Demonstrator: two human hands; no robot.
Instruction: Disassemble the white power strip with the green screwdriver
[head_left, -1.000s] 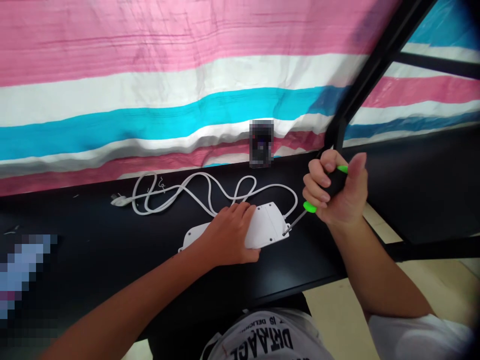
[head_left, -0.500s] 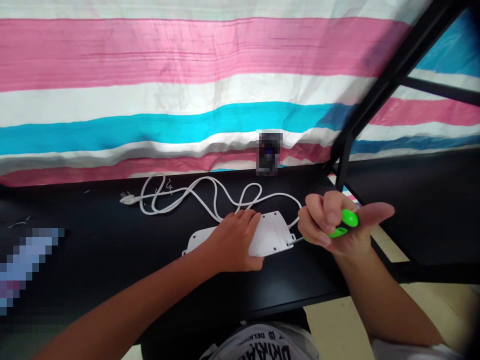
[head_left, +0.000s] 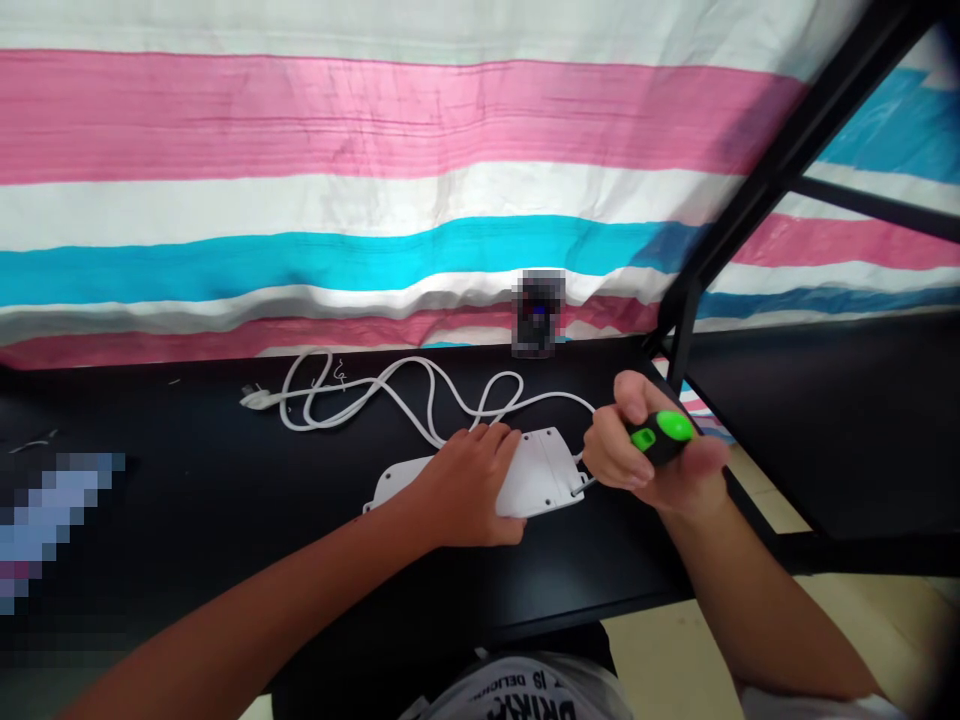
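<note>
A white power strip (head_left: 541, 470) lies face down on the black table (head_left: 225, 500). My left hand (head_left: 465, 485) rests flat on its middle with fingers stretched, pressing it down. My right hand (head_left: 649, 460) is closed round a black and green screwdriver (head_left: 660, 433), whose thin shaft reaches down to the strip's right corner. The strip's white cord (head_left: 390, 395) loops across the table behind it and ends in a plug (head_left: 255, 399) at the left.
A striped pink, white and blue cloth (head_left: 375, 200) hangs behind the table. A small dark blurred object (head_left: 538, 312) stands at the table's back edge. A black metal frame (head_left: 720, 240) rises at the right. A pixelated patch (head_left: 45, 530) sits at the left.
My right hand has lowered and turned with the screwdriver, its thumb now wrapped back over the handle. The left hand has stayed on the strip. The view shifted slightly.
</note>
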